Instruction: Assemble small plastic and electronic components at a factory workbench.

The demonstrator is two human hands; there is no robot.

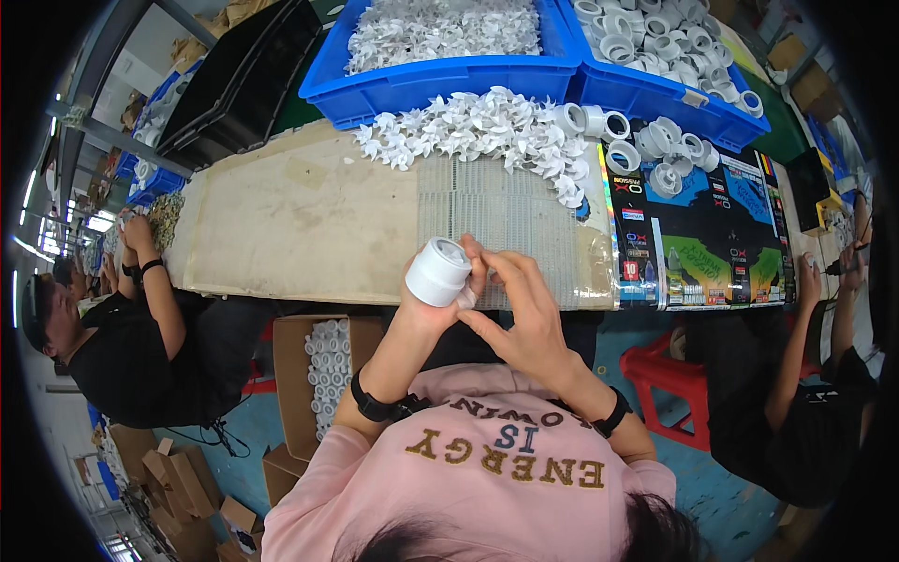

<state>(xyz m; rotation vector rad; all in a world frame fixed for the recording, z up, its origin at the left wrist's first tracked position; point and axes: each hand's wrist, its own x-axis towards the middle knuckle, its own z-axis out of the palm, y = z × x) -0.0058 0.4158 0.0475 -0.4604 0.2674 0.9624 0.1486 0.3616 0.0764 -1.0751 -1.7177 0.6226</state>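
A white plastic cylindrical fitting [436, 274] sits upright in my left hand [426, 317], its fingers wrapped around it above the table's near edge. Pale shapes show inside the fitting's round top, too small to make out. Close on its right is my right hand [530, 323], thumb and fingers spread apart. The right fingertips reach the left fingers at the fitting's side, and I see nothing held between them. Farther back lies a heap of small white finned plastic parts [468, 126]. White ring-shaped fittings [667, 150] lie loose to the right of that heap.
Blue bins of finned parts [328, 105] and ring fittings [655, 100] line the table's [300, 225] far side. A black crate [234, 80] stands far left. Below the near edge, a cardboard box [292, 375] holds white fittings. Co-workers sit left and right; a red stool [670, 384] is at right.
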